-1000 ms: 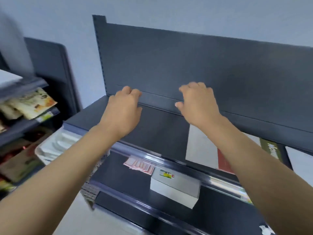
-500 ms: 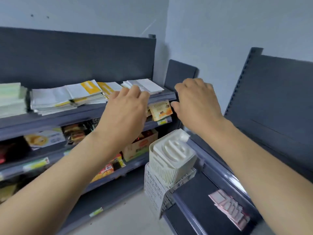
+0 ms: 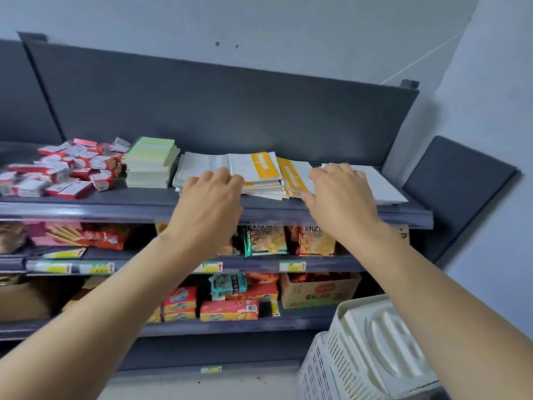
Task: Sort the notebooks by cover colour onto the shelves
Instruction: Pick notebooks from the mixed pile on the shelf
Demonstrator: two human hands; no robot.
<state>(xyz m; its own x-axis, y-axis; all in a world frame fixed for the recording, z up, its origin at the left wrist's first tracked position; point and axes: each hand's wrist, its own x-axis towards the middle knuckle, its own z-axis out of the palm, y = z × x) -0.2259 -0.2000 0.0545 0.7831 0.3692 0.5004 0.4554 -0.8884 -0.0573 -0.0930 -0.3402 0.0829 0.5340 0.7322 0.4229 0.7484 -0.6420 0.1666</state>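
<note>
On the top dark grey shelf (image 3: 86,207) lie loose piles of notebooks: white-and-yellow ones (image 3: 261,168) in the middle, a yellow-striped one (image 3: 294,176) beside them, white ones (image 3: 383,184) at the right. A neat pale green stack (image 3: 150,163) stands to their left. My left hand (image 3: 210,200) hovers at the shelf's front edge, over the left end of the white pile, fingers curled and holding nothing. My right hand (image 3: 337,194) reaches over the right-hand notebooks, fingertips on or just above them, nothing gripped.
Several small red-and-white boxes (image 3: 60,171) are heaped at the shelf's left end. Snack packets (image 3: 268,239) and cartons (image 3: 320,290) fill the lower shelves. White plastic baskets (image 3: 369,350) are stacked at the lower right. A second dark shelf panel (image 3: 455,192) stands against the right wall.
My view has swung left, from the empty right-hand shelf unit to the shelf with the notebooks. Both hands, still holding nothing, have come up to the piles on the top shelf.
</note>
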